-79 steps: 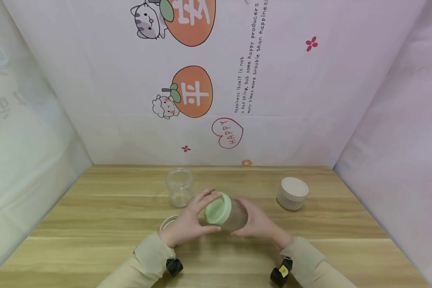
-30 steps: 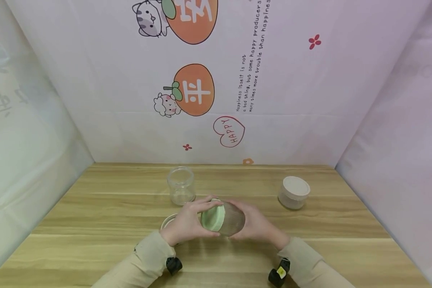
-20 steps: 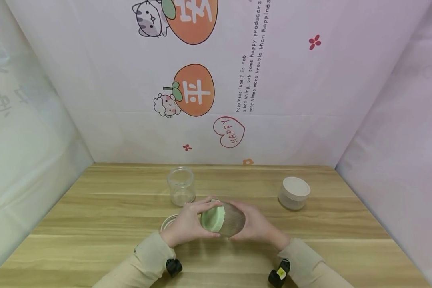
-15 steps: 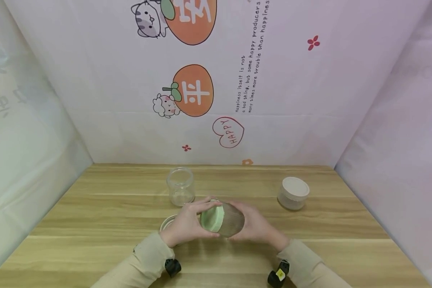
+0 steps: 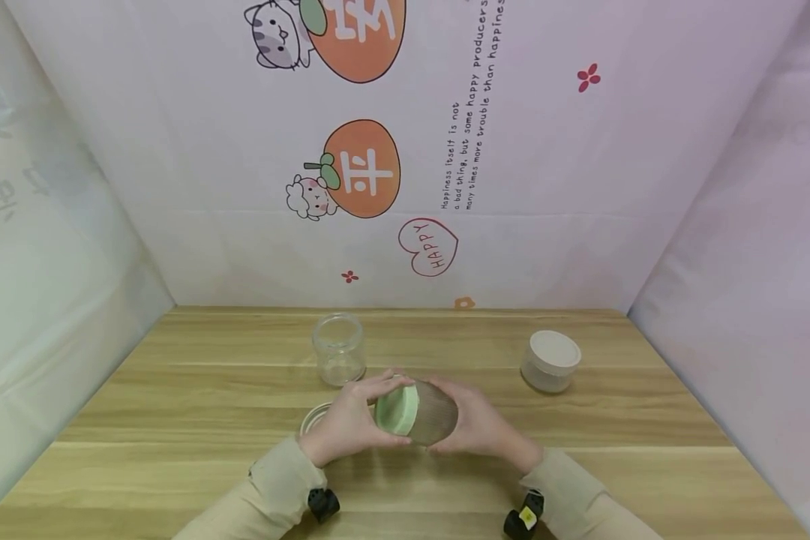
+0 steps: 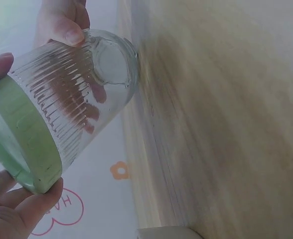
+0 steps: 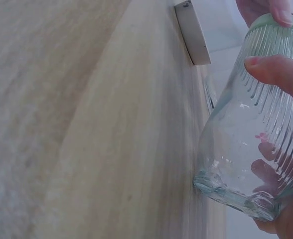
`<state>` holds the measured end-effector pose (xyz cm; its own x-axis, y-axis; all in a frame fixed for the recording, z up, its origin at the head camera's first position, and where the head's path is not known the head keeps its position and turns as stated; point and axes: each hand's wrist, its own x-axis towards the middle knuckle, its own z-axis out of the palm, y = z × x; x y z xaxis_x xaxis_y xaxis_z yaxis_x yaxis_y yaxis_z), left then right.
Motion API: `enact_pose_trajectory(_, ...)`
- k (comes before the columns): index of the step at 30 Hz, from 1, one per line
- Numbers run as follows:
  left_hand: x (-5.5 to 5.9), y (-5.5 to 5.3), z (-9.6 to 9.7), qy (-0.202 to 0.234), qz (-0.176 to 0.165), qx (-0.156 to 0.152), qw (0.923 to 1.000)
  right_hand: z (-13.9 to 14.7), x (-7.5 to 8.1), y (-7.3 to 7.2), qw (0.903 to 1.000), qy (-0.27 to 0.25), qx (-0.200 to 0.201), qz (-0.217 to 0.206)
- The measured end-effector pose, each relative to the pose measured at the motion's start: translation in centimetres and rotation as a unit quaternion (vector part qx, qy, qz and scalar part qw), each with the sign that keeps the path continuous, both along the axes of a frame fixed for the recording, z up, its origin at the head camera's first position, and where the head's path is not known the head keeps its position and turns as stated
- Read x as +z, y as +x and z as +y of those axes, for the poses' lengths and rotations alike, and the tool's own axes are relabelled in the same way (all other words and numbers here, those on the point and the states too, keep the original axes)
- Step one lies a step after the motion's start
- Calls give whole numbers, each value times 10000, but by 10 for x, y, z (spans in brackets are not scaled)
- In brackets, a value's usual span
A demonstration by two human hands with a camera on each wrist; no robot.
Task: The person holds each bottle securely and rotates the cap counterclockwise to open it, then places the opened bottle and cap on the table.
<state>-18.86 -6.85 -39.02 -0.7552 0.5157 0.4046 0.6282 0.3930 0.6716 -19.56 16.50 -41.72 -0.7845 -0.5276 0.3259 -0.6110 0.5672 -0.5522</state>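
Tilted over the middle of the table is a clear ribbed glass jar (image 5: pixel 437 412) with a light green lid (image 5: pixel 395 409) on its mouth, which points left. My left hand (image 5: pixel 346 424) grips the lid by its rim, thumb on one side and fingers on the other. My right hand (image 5: pixel 484 424) wraps round the jar's body; its fingers show through the glass in the left wrist view. The lid (image 6: pixel 29 132) sits over the ribbed neck there, and the jar's thick base lies close over the wood in the right wrist view.
An uncovered clear jar (image 5: pixel 338 360) stands behind my left hand. A round lid (image 5: pixel 313 417) lies flat, partly hidden by that hand. On the right stands a short tub (image 5: pixel 551 363) with a white lid. A printed cloth wall (image 5: pixel 513 255) closes off the table's back.
Since the earliest frame, the jar has tipped further to the left and come slightly nearer, both hands moving with it. Over the last second hands and jar stay nearly still.
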Motion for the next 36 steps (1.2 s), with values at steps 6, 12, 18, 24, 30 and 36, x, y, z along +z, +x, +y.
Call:
enact_pose_trajectory(6, -3, -1, 2, 371, -567, 11, 9977, -2, 0, 2, 9999, -116, -85, -1)
enact_pose_trajectory(12, -7, -1, 2, 703, -1242, 146, 9897, -6, -2, 3, 9990, 49, -276, 358)
enact_pose_trajectory(18, -6, -1, 4, 573, -1184, 308, 9908, -5, -3, 2, 9989, -83, -311, 341)
enact_pose_trajectory(24, -1, -1, 4, 314, -1191, 292, 9920, -3, -3, 2, 9988, -201, -386, 231)
enact_pose_trajectory(30, 3, 2, -1, 65, -911, 219, 9956, -3, -2, 3, 9986, -190, -414, 254)
enact_pose_trajectory(36, 1, -2, -8, 281, 43, -322, 9991, -3, 0, 4, 9984, -25, -414, 386)
